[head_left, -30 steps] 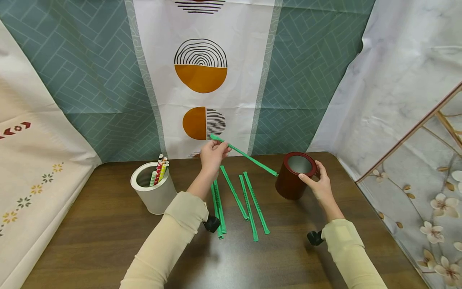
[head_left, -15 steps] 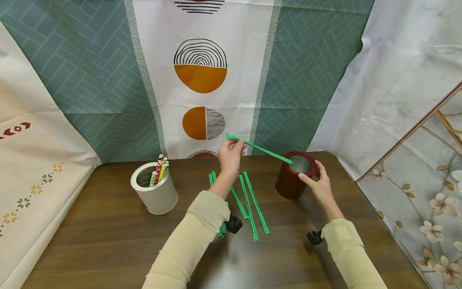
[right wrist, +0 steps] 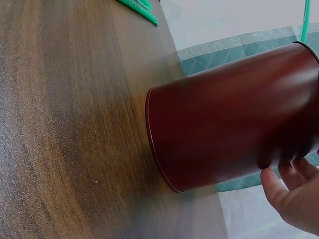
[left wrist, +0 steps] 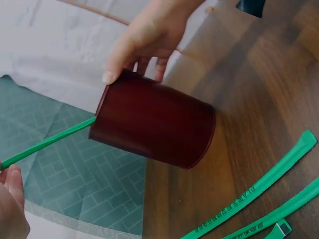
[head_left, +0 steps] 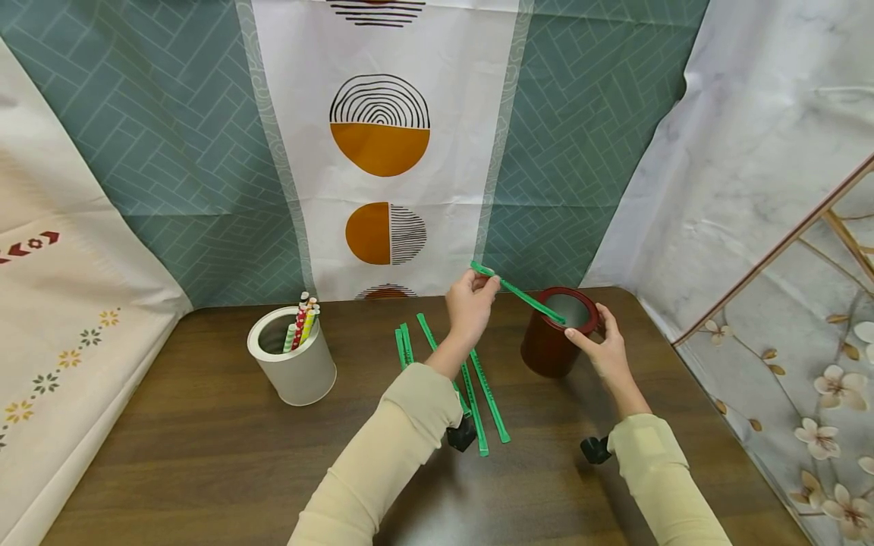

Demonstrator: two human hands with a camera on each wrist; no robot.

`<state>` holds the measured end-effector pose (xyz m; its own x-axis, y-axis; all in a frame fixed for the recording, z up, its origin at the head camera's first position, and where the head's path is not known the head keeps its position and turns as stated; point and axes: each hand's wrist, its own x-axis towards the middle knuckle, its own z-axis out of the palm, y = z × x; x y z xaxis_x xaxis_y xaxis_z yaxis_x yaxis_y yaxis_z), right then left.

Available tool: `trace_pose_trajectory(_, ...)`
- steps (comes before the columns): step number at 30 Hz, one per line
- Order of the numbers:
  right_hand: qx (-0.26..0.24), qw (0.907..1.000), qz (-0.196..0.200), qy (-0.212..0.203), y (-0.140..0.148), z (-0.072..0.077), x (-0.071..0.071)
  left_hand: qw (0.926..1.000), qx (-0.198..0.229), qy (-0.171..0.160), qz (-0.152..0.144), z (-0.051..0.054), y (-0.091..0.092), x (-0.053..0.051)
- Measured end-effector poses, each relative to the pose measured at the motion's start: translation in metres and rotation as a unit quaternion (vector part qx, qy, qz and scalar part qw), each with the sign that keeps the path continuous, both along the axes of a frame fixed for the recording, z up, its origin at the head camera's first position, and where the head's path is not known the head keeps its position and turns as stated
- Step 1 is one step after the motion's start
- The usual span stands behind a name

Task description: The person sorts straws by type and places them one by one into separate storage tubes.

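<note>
My left hand (head_left: 471, 305) pinches a long green-wrapped straw (head_left: 522, 294) near its upper end. The straw slants down to the right, its lower end inside the mouth of a dark red canister (head_left: 548, 350). That canister stands upright on the table, and my right hand (head_left: 606, 355) grips it from the right, thumb at the rim and fingers round the far side. In the left wrist view the straw (left wrist: 50, 141) passes over the rim of the canister (left wrist: 152, 119). Several more green-wrapped straws (head_left: 483, 385) lie on the table, partly hidden under my left forearm.
A white canister (head_left: 293, 377) stands at the left, holding several patterned paper straws (head_left: 300, 326). Behind the brown wooden table (head_left: 205, 440) hangs a patterned cloth (head_left: 580, 136). A floral sheet (head_left: 792, 364) borders the right side.
My left hand has moved right with the green-wrapped straw, whose lower end has gone from beside the dark red canister to inside its mouth. My right hand and the canister have stayed put.
</note>
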<state>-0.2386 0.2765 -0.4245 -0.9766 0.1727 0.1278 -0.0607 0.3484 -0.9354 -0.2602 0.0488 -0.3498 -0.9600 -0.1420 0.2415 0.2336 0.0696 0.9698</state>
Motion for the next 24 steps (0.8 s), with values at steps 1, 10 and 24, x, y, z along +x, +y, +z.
trace_pose_trajectory(1, -0.002, 1.0000, 0.000, -0.001, 0.000, 0.000, 0.000, 1.0000, -0.009, 0.000, 0.000, 0.000, 0.002, 0.000)
trace_pose_trajectory(10, -0.001, 1.0000, 0.000, -0.001, 0.000, 0.001, 0.000, 0.9962, -0.086, -0.012, -0.012, -0.004, 0.013, 0.001)
trace_pose_trajectory(24, -0.005, 0.9999, -0.004, 0.009, -0.001, 0.000, 0.000, 0.9782, -0.168, -0.077, -0.094, -0.036, -0.020, -0.003)
